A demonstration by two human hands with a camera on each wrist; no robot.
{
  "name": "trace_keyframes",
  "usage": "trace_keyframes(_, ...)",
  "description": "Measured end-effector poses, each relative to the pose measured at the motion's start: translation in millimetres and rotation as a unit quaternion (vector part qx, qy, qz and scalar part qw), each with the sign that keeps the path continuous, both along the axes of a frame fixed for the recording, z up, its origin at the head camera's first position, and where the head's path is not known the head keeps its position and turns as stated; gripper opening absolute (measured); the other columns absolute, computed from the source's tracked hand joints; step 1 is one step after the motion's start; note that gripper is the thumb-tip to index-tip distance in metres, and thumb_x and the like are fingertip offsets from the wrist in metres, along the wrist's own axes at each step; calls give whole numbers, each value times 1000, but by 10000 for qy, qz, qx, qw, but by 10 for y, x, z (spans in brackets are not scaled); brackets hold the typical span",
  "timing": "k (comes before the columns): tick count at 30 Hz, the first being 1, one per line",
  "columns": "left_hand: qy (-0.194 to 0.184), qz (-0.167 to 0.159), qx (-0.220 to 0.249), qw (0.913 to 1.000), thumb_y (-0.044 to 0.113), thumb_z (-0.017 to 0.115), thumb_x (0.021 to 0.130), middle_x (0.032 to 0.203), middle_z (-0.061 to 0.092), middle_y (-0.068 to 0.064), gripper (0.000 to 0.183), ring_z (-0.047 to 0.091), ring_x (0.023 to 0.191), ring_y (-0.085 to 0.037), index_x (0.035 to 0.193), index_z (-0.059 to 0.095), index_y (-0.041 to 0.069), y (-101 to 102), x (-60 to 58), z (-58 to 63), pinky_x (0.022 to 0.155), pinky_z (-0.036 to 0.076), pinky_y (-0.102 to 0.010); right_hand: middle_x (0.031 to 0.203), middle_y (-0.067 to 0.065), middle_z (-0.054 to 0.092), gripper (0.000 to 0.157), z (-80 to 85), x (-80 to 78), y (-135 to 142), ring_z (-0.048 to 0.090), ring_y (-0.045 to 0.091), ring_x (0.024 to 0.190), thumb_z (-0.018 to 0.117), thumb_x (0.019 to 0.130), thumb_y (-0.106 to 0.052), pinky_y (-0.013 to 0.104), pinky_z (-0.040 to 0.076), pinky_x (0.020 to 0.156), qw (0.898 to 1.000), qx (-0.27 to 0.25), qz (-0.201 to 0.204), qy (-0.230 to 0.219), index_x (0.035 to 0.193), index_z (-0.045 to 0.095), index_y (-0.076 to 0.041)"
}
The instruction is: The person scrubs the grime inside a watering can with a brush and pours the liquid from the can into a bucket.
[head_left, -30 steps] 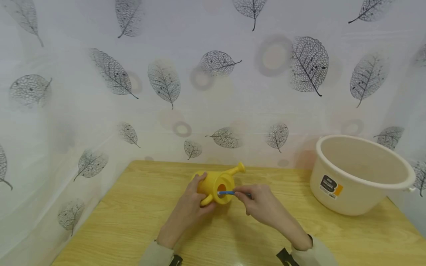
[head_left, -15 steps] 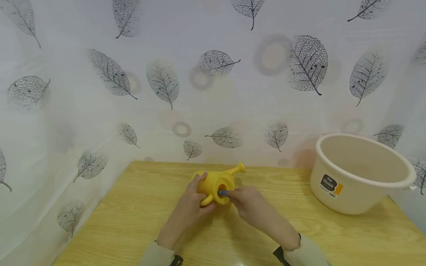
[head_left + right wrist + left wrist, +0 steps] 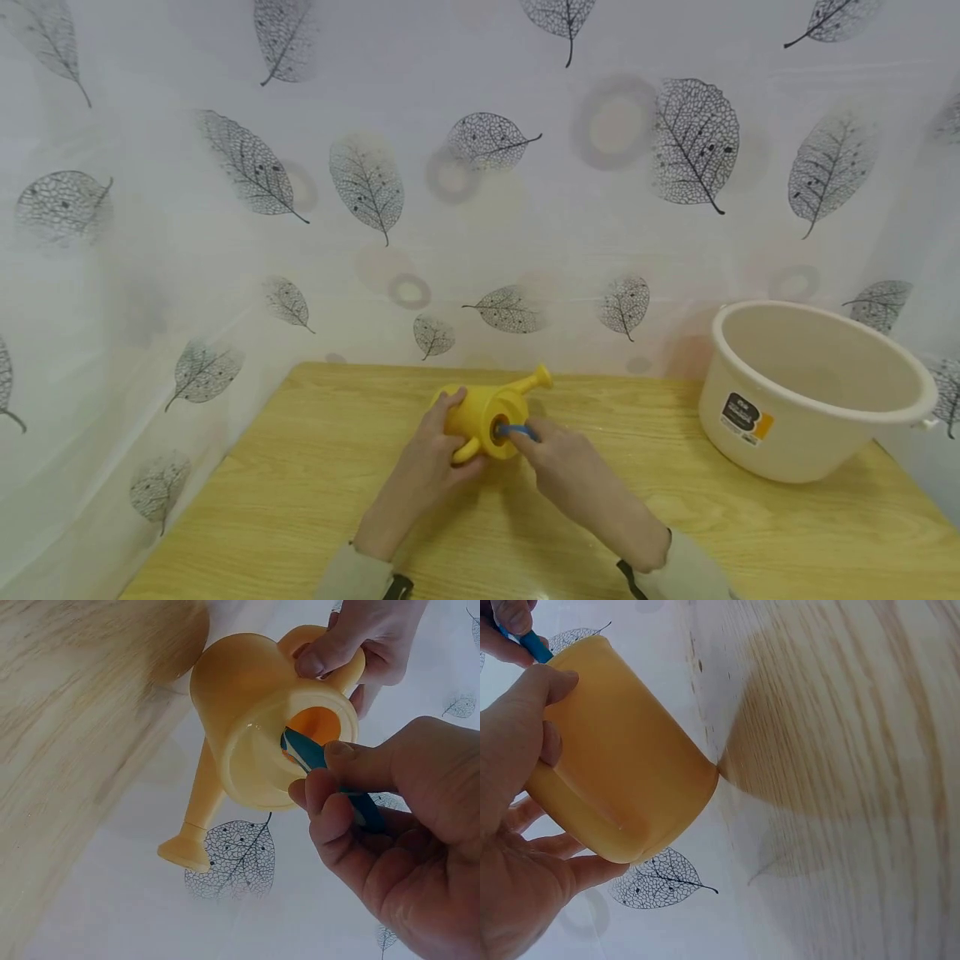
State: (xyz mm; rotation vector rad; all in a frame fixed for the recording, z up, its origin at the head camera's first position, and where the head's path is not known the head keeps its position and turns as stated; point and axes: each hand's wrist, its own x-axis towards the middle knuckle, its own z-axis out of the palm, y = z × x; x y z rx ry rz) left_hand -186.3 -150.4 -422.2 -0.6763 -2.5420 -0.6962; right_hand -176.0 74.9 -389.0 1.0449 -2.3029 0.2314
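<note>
A yellow watering can is tipped on the table, its round opening facing right in the head view and its spout pointing to the back right. My left hand holds the can at its handle, with fingers around the body, as the left wrist view also shows. A slim blue toothbrush with a white stripe is pinched between the thumb and fingers of my right hand. The toothbrush's front end reaches into the can's opening, so its head is hidden there.
A large cream plastic tub with a black and orange label stands at the right of the wooden table. Behind and to the left hangs a pale curtain printed with dark leaves.
My right hand has moved left, putting the toothbrush's pale tip deeper into the can's opening. Its angle has shifted slightly since half a second ago. My left hand and the can stay in place.
</note>
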Motion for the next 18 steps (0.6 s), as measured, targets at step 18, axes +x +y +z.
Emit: trace_keyframes(18, 32, 96, -125, 9999, 25, 85, 83, 152, 49, -21, 30, 45, 144, -45, 64, 68, 10, 2, -7, -22, 120, 41, -49, 91, 5, 63, 40, 136, 219, -21, 60, 14, 66, 85, 68, 5, 23, 54, 50, 9975, 516, -370, 310, 102, 68, -7)
